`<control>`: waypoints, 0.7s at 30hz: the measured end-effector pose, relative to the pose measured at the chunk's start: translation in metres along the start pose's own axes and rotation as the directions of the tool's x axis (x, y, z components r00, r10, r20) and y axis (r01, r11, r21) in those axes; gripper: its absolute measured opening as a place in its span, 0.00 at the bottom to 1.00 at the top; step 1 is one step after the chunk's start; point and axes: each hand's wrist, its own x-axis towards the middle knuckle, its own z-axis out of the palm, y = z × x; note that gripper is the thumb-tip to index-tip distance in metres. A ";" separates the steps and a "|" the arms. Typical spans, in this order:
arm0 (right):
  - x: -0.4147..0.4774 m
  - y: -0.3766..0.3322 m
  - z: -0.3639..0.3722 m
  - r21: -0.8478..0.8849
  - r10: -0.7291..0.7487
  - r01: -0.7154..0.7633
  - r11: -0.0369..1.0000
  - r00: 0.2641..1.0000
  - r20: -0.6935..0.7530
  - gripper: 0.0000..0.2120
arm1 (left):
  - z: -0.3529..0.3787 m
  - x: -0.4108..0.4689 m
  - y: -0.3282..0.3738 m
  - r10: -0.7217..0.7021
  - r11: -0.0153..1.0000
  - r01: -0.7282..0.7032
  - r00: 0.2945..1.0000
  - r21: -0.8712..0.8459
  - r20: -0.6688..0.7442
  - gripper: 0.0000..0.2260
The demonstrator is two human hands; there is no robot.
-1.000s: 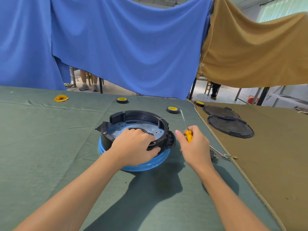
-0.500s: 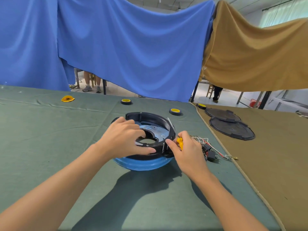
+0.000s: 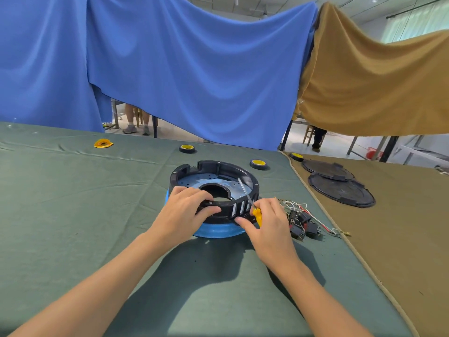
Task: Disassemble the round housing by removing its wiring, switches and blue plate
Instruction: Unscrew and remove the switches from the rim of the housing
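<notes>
A round black housing [image 3: 226, 170] sits on a blue base [image 3: 218, 231] on the green table. Inside it lies a pale blue plate [image 3: 194, 181] with a round hole. My left hand [image 3: 184, 210] grips the housing's near rim, fingers over the top and thumb on the outer wall. My right hand [image 3: 268, 221] holds a yellow-handled screwdriver [image 3: 256, 214] whose shaft points up and left over the rim into the housing; its thumb touches the housing's lower wall. A bundle of wiring with black switches [image 3: 302, 222] lies on the table just right of my right hand.
Two black round lids [image 3: 340, 190] lie on the tan cloth at right. Two yellow-and-black tape rolls [image 3: 258, 163] sit behind the housing, a third at the tan cloth's edge, and a yellow piece [image 3: 103, 143] at far left. Blue and tan sheets hang behind; a person's legs show under them.
My left hand came out of the housing and took its near rim. The housing was turned. My right hand moved left against the housing, with the screwdriver shaft now over the rim.
</notes>
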 end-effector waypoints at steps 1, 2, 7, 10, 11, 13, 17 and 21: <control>0.000 0.001 0.000 0.024 0.029 -0.029 0.999 0.999 -0.015 0.16 | 0.002 0.000 0.001 -0.026 0.998 0.026 1.000 -0.055 0.006 0.10; 0.000 0.000 0.000 0.067 0.072 -0.070 0.995 0.997 -0.035 0.16 | 0.004 0.000 0.002 -0.040 0.995 0.040 0.999 -0.089 0.001 0.09; 0.001 0.000 -0.003 0.382 0.445 -0.415 0.826 0.895 0.011 0.18 | 0.011 0.008 0.014 -0.055 0.994 0.048 0.996 -0.101 -0.070 0.08; 0.007 -0.011 -0.009 0.727 0.627 -0.574 0.377 0.735 0.256 0.17 | 0.009 0.015 0.024 -0.092 0.990 0.075 0.986 -0.120 -0.138 0.07; 0.011 -0.014 -0.012 0.781 0.623 -0.589 0.207 0.695 0.359 0.14 | 0.008 0.017 0.026 -0.103 0.988 0.084 0.983 -0.130 -0.150 0.07; 0.018 -0.022 -0.018 0.812 0.580 -0.580 -0.059 0.643 0.501 0.09 | 0.005 0.020 0.030 -0.121 0.985 0.099 0.979 -0.140 -0.163 0.07; 0.030 -0.034 -0.025 0.815 0.596 -0.516 -0.265 0.576 0.559 0.09 | 0.002 0.019 0.031 -0.127 0.984 0.099 0.973 -0.149 -0.192 0.11; 0.042 -0.040 -0.033 0.816 0.600 -0.521 -0.252 0.577 0.554 0.12 | -0.009 0.009 0.026 0.072 0.993 -0.066 0.996 0.099 -0.056 0.38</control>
